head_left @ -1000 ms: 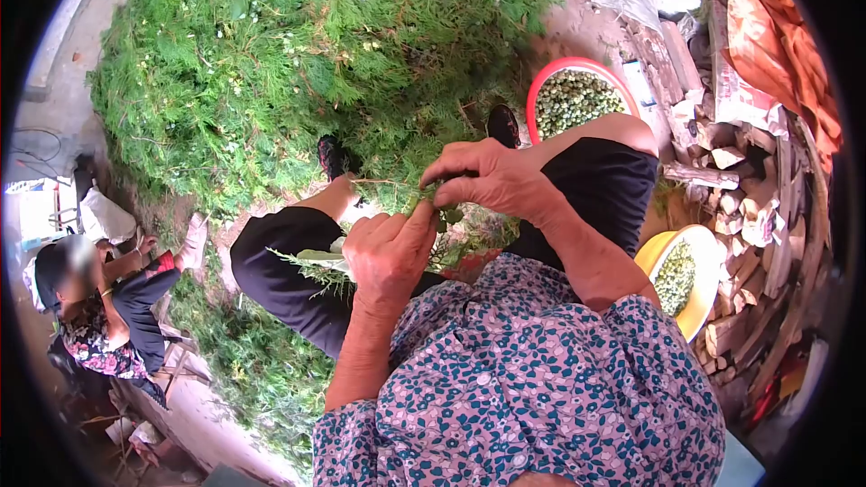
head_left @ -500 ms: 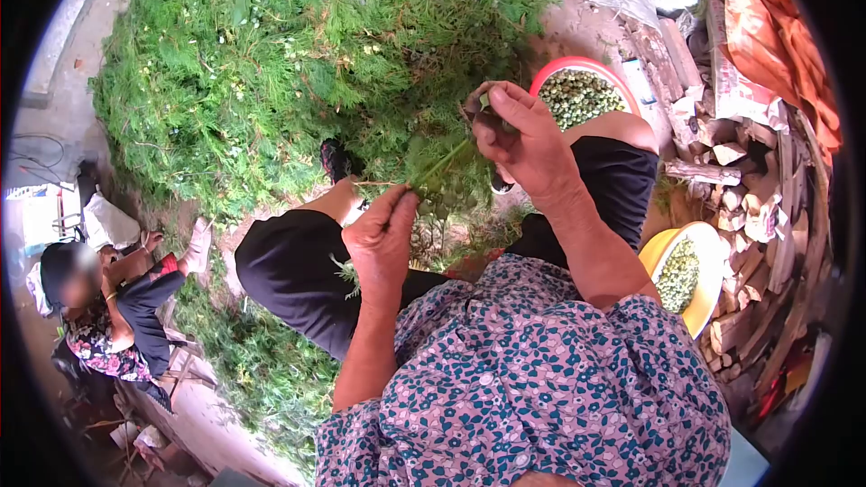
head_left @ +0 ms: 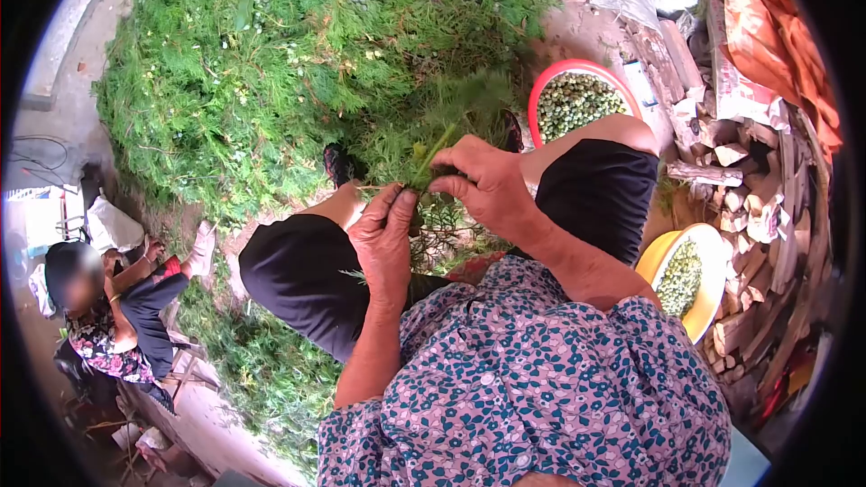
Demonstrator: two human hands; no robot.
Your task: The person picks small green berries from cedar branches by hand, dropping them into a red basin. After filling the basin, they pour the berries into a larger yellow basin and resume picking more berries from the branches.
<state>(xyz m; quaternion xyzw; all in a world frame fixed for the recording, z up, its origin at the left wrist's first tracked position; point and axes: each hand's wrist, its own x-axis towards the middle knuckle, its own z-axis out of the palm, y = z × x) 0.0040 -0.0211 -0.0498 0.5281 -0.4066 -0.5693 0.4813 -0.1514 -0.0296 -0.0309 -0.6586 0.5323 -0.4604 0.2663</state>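
- Two hands share one sprig (head_left: 444,146): feathery, bright green, thin-stemmed, held over the lap between the knees.
- Left hand (head_left: 383,239) grip is pinched tight on the lower stem, right hand (head_left: 487,185) grip closed on it just above.
- Bare dirt ground outdoors, with a big pile of greens (head_left: 298,63) ahead. A red bowl (head_left: 577,63) and a yellow bowl (head_left: 651,257) hold green pods, firewood (head_left: 758,207) to the right.

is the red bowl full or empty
Nearly full: small green bits fill the red bowl almost to its rim.
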